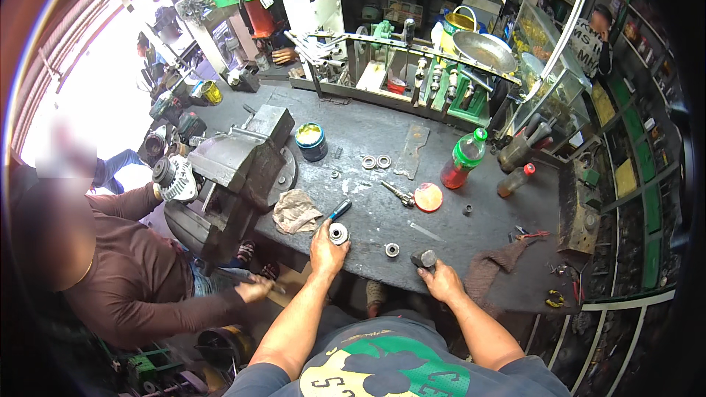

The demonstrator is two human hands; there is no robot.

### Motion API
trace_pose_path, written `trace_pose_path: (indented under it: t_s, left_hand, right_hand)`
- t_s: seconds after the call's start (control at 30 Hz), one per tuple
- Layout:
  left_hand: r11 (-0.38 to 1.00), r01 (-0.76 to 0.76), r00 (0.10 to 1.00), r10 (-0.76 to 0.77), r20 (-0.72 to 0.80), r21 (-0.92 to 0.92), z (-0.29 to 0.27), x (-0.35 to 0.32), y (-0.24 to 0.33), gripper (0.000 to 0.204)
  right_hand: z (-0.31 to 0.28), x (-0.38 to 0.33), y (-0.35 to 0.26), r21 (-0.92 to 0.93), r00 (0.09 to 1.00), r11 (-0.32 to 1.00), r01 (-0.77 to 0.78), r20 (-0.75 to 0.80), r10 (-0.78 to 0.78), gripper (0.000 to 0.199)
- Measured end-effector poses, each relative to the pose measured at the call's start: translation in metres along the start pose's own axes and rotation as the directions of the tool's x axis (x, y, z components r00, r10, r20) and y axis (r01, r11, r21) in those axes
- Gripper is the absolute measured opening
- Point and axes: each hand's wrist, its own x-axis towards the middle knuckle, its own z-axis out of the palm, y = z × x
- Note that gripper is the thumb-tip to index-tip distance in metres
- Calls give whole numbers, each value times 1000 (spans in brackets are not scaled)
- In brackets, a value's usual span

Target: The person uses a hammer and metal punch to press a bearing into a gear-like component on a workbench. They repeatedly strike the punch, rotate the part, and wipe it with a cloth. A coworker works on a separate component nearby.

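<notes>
My left hand (328,256) is closed around a round metal part with a hole in its middle (338,234), near the bench's front edge. Just beyond those fingers lies a tool with a blue and black handle (340,210). My right hand (444,281) grips a hammer, whose dark blocky head (423,258) shows at the fingertips; its handle is hidden. Between both hands a small metal ring (392,250) rests on the dark bench top (360,272). Left of my left hand is a crumpled rag (296,212).
A large vise (243,154) stands at left, beside a person in a brown sweater (140,272) holding an alternator-like part (176,180). Farther back are a grease tub (311,141), two rings (376,162), a round lid (428,197) and a green-capped bottle (463,158). Brown cloth (496,272) lies right.
</notes>
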Motion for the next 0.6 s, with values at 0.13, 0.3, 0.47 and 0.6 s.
trace_pose_path:
  t_s: [0.13,0.3,0.47,0.6]
  left_hand:
    - [991,-40,999,42,12,-128,-18,0,10,91]
    - [949,-240,970,241,-19,-204,-77,-23,62,77]
    - [902,-415,907,420,25,-117,-113,-38,86,72]
    - [901,-414,908,419,19,-127,-125,-58,90,71]
  right_hand:
    - [-2,3,4,11,1000,1000,4,-8,-4,64]
    - [-11,-2,-12,21,999,999,-31,18,31,64]
    - [-8,1,-8,9,999,999,-33,20,33,66]
    - [-1,-8,-3,-13,1000,1000,-21,19,21,68]
